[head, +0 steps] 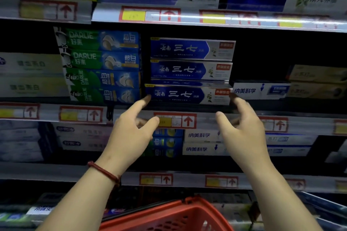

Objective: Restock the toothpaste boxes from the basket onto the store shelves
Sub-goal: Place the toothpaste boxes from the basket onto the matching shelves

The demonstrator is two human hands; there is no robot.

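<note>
**A:** Blue toothpaste box, position?

**B:** Lowest of the blue stack on the middle shelf, 12 o'clock from both hands. Green Darlie boxes at its 9 o'clock.

**A:** Hands?

**B:** Left hand spread, index tip touching the box's left end. Right hand spread, fingers at the right end. Neither is curled round it. Red basket at 6 o'clock.

The blue boxes are printed card, smooth and faintly glossy; the green boxes look like the same card, with shinier patches; the basket is red plastic, perforated and fairly dull; the shelf strip is clear glossy plastic, catching light over paper price tags; the bracelet is red cord, matt
</note>
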